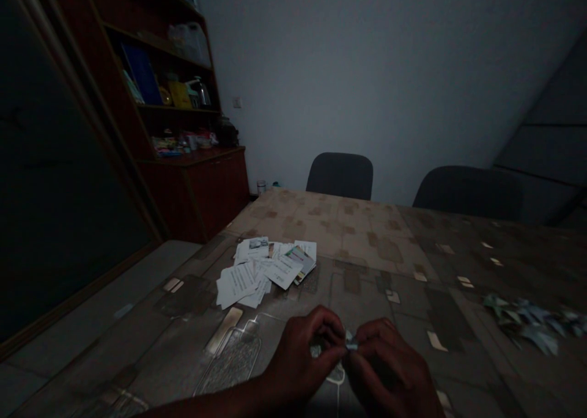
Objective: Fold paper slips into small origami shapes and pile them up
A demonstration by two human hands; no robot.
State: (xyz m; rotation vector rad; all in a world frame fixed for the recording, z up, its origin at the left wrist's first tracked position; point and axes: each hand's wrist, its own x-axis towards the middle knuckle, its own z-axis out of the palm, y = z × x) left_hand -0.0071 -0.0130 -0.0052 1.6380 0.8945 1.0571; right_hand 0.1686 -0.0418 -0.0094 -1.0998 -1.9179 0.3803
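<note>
Close to the table's near side, my left hand [307,354] and my right hand [392,363] meet fingertip to fingertip. Between them is a small pale piece of folded paper [351,346], pinched by the thumb and fingers of both hands. Most of the paper is covered by the fingers, so its full shape is hidden. Beyond my left hand lies a loose pile of printed paper cards [241,282], overlapping one another. Far to the right of my right hand is a heap of crumpled or folded greenish and bluish paper pieces [534,323].
A patterned cloth covers the table [321,219]. Two dark chairs, one grey chair [340,175] and another chair [468,189], stand at its far edge against the wall. A reddish wooden cabinet [215,189] with filled shelves is at the left. The room is dim.
</note>
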